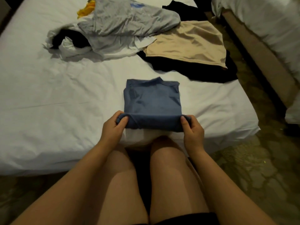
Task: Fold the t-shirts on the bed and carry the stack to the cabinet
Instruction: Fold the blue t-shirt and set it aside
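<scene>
A blue t-shirt lies folded into a rectangle on the white bed, near its front edge. My left hand grips the near left corner of the blue t-shirt, thumb on top. At the near right corner, my right hand pinches the same folded edge. Farther back lie unfolded shirts: a grey one, a beige one over a black one, a white one and a yellow one.
The bed's right corner drops to a patterned carpet. A second bed stands at the upper right across a narrow gap. My bare knees press against the bed's front edge.
</scene>
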Demonstrator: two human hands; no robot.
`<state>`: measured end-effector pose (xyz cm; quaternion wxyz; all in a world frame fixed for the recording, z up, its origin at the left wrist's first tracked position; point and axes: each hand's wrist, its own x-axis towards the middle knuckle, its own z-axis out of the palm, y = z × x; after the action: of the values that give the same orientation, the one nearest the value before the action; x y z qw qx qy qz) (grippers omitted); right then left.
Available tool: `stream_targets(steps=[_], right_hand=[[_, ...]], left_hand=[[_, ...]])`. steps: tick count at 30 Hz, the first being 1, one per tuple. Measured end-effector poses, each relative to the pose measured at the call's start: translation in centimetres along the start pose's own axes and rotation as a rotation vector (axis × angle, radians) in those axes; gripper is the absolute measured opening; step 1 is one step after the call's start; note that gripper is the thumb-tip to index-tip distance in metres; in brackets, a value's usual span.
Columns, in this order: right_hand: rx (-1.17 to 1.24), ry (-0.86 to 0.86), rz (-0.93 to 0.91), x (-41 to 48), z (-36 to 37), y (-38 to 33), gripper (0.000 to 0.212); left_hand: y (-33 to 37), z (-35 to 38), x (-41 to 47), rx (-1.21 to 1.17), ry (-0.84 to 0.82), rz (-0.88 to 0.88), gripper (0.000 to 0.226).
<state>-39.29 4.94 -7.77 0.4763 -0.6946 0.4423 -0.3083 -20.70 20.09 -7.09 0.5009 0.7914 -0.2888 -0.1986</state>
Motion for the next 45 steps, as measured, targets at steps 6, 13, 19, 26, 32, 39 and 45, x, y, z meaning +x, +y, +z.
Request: stream_targets(steps=[6, 13, 19, 26, 32, 39, 45], right_hand=[[-0.037, 0.049, 0.008, -1.2, 0.0, 1.7, 0.017], [-0.136, 0.108, -0.010, 5.8, 2.3, -0.8, 0.015], [-0.436, 0.072, 0.081, 12.0, 4.4, -0.3, 0.030], [-0.574, 0.021, 0.146, 14.4, 5.4, 1.4, 0.032], [-0.352, -0.029, 0.211, 13.0, 4.5, 1.0, 0.042], [-0.283, 0.099, 0.227, 7.4, 4.9, 2.3, 0.038], [-0.438, 0.099, 0.203, 9.9, 4.3, 2.1, 0.030]], left_hand=[[-0.8, 1.6, -1.9, 0.142, 0.125, 0.106, 0.036], [1.5, 2.3, 5.1, 0.167, 0.262, 0.141, 0.033], [0.3, 3.6, 11.8, 0.365, 0.166, -0.025, 0.033], [-1.3, 4.8, 15.1, 0.509, 0.066, -0.161, 0.040], [-0.2, 4.2, 12.5, 0.275, 0.119, -0.253, 0.042], [-2.1, 5.7, 5.1, 0.324, 0.277, -0.219, 0.032], [-3.0, 4.4, 6.9, 0.477, 0.275, -0.210, 0.035]])
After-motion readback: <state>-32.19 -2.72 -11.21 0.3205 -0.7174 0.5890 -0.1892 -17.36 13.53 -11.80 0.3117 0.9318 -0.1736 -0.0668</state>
